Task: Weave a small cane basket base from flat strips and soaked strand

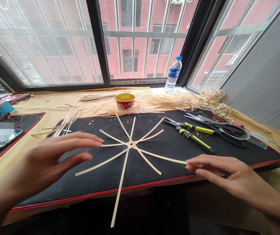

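Several pale flat strips (123, 176) cross at one point and fan out like a star on the black mat (100, 182). One strip reaches over the mat's front edge. At the right, my right hand (220, 173) pinches the end of a strip (169, 158) that runs from the crossing. My left hand (63, 153) hovers over the mat's left part, thumb and fingers apart, holding nothing. Its fingertips are near the left strip ends.
Yellow-handled pliers (196, 140) and black scissors (230, 132) lie right on the mat. Behind stand a red tin (125, 102) and a water bottle (173, 75), near coiled strips (170, 98). A phone (2, 142) and blue container (0, 108) are at left.
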A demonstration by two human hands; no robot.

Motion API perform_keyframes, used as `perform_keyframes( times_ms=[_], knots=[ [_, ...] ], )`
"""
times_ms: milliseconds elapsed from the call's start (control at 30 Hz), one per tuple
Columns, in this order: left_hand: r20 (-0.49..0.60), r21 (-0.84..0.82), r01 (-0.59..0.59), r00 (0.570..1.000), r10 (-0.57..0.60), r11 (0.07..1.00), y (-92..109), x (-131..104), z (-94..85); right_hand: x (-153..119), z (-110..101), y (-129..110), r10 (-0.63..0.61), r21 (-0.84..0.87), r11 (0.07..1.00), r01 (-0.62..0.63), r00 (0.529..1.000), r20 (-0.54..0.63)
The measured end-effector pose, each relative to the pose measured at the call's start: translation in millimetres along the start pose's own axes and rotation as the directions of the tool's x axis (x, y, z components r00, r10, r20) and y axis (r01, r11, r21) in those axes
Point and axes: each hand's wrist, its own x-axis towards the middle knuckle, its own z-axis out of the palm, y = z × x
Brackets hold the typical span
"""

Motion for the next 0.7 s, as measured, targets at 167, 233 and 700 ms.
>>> perform_keyframes(
  times_ms=[167, 233, 700],
  knots=[
    [0.421, -0.207, -0.102, 0.889, 0.182, 0.973, -18.5, 60.9, 42.9, 4.6, 8.2, -8.5, 0.092, 0.065, 0.994, -0.085, 0.989, -0.114],
    [0.51, -0.177, -0.129, 0.836, 0.202, 0.976, -22.7, 68.9, 59.7, 5.5, 13.8, -11.3, 0.077, 0.049, 0.996, -0.071, 0.988, -0.136],
    [0.627, -0.181, -0.112, 0.752, 0.202, 0.977, -30.7, 55.2, 87.7, 43.9, 48.2, -33.5, -0.215, -0.008, 0.975, 0.223, 0.929, -0.3]
  ],
)
